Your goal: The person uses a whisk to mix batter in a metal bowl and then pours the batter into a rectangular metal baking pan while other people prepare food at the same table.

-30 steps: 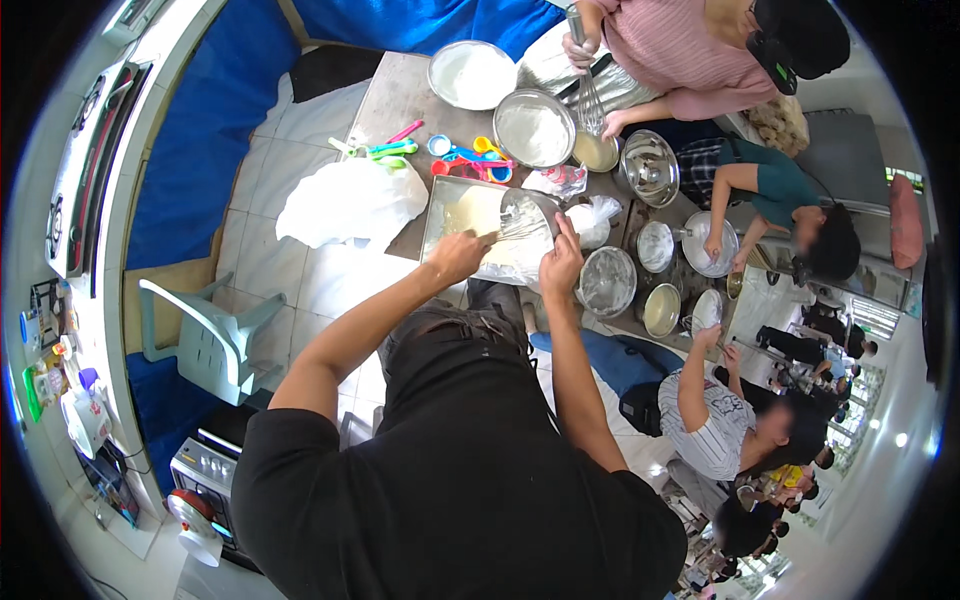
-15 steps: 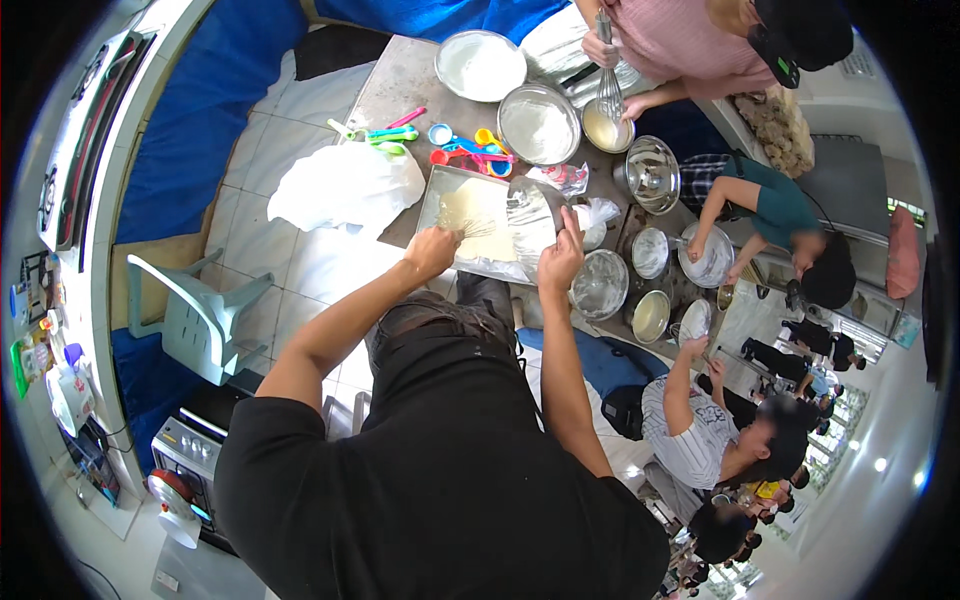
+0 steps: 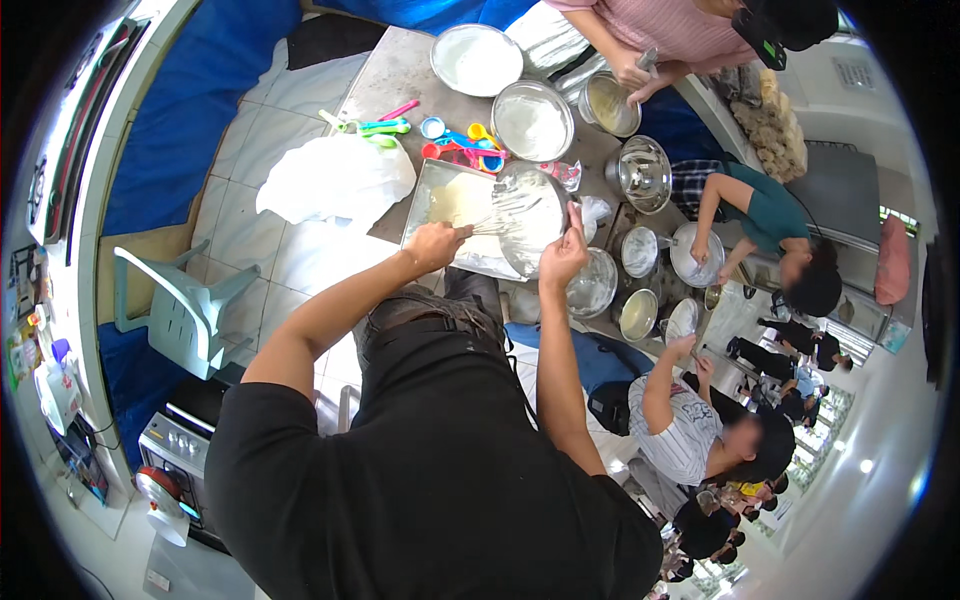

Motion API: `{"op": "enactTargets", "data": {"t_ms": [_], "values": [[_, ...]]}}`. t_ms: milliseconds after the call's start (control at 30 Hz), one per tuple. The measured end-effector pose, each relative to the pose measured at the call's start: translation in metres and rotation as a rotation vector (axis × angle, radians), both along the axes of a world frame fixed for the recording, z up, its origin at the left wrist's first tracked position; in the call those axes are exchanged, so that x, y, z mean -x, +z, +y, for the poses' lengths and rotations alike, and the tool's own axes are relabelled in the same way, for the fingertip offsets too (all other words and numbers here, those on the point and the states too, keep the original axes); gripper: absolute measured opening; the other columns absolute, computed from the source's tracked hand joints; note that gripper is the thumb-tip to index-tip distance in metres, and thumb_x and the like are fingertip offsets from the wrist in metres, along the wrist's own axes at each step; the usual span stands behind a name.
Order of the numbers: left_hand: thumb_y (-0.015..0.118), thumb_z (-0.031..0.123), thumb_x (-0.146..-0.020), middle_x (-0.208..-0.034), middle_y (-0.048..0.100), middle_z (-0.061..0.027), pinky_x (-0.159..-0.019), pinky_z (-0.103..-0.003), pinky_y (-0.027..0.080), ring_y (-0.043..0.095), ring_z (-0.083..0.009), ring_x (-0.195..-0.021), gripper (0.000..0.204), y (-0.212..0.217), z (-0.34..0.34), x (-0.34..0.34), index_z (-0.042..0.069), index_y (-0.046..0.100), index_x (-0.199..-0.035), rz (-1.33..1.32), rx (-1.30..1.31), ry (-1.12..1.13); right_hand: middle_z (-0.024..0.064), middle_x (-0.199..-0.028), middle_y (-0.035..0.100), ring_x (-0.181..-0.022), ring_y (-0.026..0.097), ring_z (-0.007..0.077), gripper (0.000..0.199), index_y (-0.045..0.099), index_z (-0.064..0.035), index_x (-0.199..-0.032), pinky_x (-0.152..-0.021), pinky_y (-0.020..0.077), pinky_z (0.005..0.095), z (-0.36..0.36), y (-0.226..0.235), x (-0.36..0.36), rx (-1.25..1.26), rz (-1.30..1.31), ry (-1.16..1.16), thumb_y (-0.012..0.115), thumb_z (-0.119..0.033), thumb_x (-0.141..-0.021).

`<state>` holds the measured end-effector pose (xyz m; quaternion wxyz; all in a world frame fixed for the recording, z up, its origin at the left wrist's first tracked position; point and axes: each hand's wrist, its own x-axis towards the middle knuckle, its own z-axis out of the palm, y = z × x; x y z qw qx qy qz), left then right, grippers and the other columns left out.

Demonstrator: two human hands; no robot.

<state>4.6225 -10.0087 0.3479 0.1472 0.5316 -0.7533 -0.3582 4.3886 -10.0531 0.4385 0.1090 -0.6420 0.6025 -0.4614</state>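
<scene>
My left hand is closed round a whisk, whose wires reach rightward to the inside of a metal mixing bowl. The bowl's inner wall is smeared with pale batter. My right hand grips the bowl by its right rim and holds it tilted over the right part of a rectangular baking pan. Pale yellow batter lies in the pan, on the part left of the bowl. The bowl hides the pan's right side.
Beyond the pan lie colourful measuring spoons and cups, with a white plastic bag at left. Several metal bowls crowd the table's right side. Co-workers stir bowls at the far side and right. A pale green plastic chair stands at left.
The whisk has moved from the batter in the pan to the bowl's inside. The bowl has turned so more of its coated interior shows. A co-worker's whisk has gone lower into their bowl.
</scene>
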Motion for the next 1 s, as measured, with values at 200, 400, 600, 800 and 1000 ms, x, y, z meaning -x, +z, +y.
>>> {"op": "enactTargets", "data": {"t_ms": [200,400,600,800,1000], "values": [[0.062,0.019,-0.098,-0.085,0.073,-0.0239,-0.075,-0.054,0.057,0.072,-0.0446,-0.082,0.029,0.004,-0.007,0.001,0.008,0.070,-0.124,-0.036,-0.092,0.094,0.0145,-0.138,0.068,-0.139,0.055,0.0414,0.015,0.042,0.0056,-0.072,-0.115,0.0414,0.0591,0.011,-0.019,-0.007,-0.053,0.165,0.056,0.043,0.019,-0.078],[0.061,0.023,-0.102,-0.103,0.072,-0.0257,-0.079,-0.053,0.056,0.071,-0.0444,-0.090,0.033,0.021,-0.013,0.023,0.010,0.065,-0.131,0.271,0.049,0.178,0.0178,-0.136,0.069,-0.137,0.056,0.0434,0.016,0.041,0.0059,-0.073,-0.114,0.0428,0.0550,0.009,-0.011,-0.015,-0.055,0.074,0.069,0.042,0.022,-0.075],[0.061,0.024,-0.102,-0.095,0.072,-0.0270,-0.077,-0.057,0.055,0.070,-0.0461,-0.084,0.025,0.020,-0.018,0.011,0.003,0.062,-0.116,0.023,-0.112,0.054,0.0222,-0.137,0.068,-0.138,0.057,0.0406,0.016,0.037,0.0074,-0.071,-0.106,0.0478,0.0398,0.007,-0.006,0.000,-0.034,0.102,0.008,0.040,0.023,-0.076],[0.061,0.025,-0.102,-0.093,0.071,-0.0279,-0.075,-0.058,0.054,0.070,-0.0483,-0.085,0.031,0.022,-0.014,0.033,0.003,0.051,-0.121,0.216,0.024,0.135,0.0230,-0.136,0.068,-0.137,0.057,0.0414,0.017,0.035,0.0071,-0.070,-0.106,0.0480,0.0413,0.008,-0.005,-0.015,-0.032,0.011,0.032,0.040,0.023,-0.075],[0.061,0.025,-0.102,-0.093,0.071,-0.0281,-0.075,-0.059,0.054,0.069,-0.0490,-0.088,0.027,0.026,-0.010,0.013,0.005,0.053,-0.118,0.040,-0.168,0.048,0.0218,-0.136,0.068,-0.137,0.057,0.0413,0.019,0.035,0.0065,-0.070,-0.106,0.0481,0.0426,0.006,0.003,-0.002,-0.001,0.051,-0.012,0.042,0.024,-0.076]]}}
